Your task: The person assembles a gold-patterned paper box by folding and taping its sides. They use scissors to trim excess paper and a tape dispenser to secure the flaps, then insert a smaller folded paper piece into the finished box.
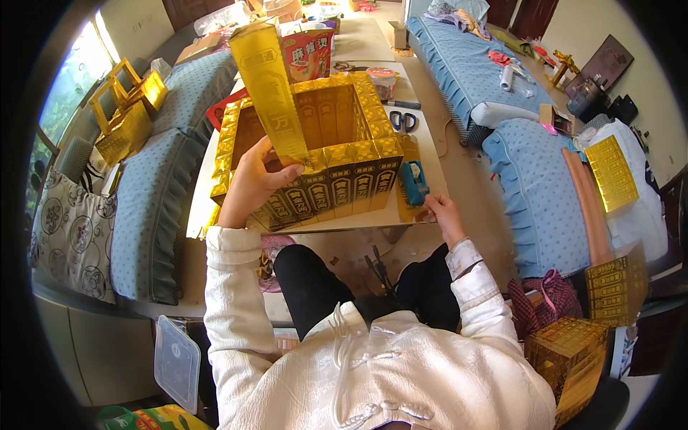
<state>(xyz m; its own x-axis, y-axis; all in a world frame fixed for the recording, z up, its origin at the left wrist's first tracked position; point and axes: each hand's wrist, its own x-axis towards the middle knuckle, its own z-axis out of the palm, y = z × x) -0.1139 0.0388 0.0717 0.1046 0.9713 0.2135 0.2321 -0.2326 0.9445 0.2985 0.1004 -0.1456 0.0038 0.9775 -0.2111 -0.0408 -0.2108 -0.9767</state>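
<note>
My left hand (254,183) grips the lower end of a long gold foil paper bar (266,89), held upright and leaning slightly left. Its base is at the near wall of an open square gold foil box (337,190), built of upright gold bars with dark patterned fronts. To the right of that box, a teal tape dispenser (411,180) stands near the table's front edge. My right hand (446,216) is closed in a pinch at the dispenser's near end, apparently on the tape's end; the strip itself is hardly visible.
Scissors (403,122), a knife (401,104), a clear tub (381,82) and a red packet (307,56) lie on the white table (423,150) beyond the box. Sofas with blue covers (150,208) flank it. Gold foil pieces (566,355) stand at lower right, more gold baskets (123,132) at left.
</note>
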